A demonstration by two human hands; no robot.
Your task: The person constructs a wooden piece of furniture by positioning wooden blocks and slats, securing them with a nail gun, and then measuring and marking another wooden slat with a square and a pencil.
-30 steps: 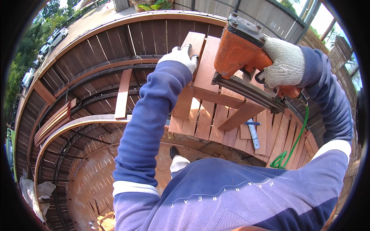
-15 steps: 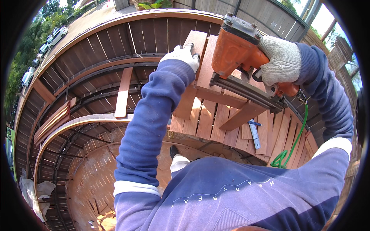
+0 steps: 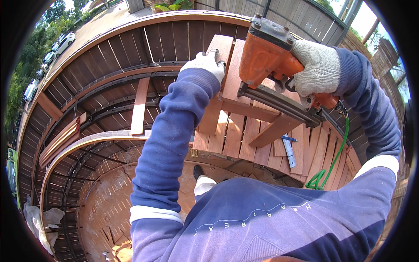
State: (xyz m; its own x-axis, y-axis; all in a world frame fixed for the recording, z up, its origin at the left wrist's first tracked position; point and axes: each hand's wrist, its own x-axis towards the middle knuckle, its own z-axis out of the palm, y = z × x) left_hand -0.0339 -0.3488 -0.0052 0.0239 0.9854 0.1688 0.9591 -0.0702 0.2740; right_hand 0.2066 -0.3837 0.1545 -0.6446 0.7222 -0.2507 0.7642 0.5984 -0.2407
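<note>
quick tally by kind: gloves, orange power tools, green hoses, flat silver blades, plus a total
Gloves: 2, one on the left hand, one on the right hand
Orange nail gun: 1, held by the right hand
Green hose: 1
Flat silver blade: 1, lying on the boards
Total: 5

White capital letters (image 3: 226, 225), widely spaced, are running in one row across chest of blue sweatshirt (image 3: 270, 236); row is climbing toward right, letters are standing upside down in this view. Thin white wavy line (image 3: 238, 222) is threading along among them. Pale metal rule (image 3: 290, 156), lying on slatted wooden worktop (image 3: 247, 137), is bearing fine dark markings; these are staying too small to read.
</note>
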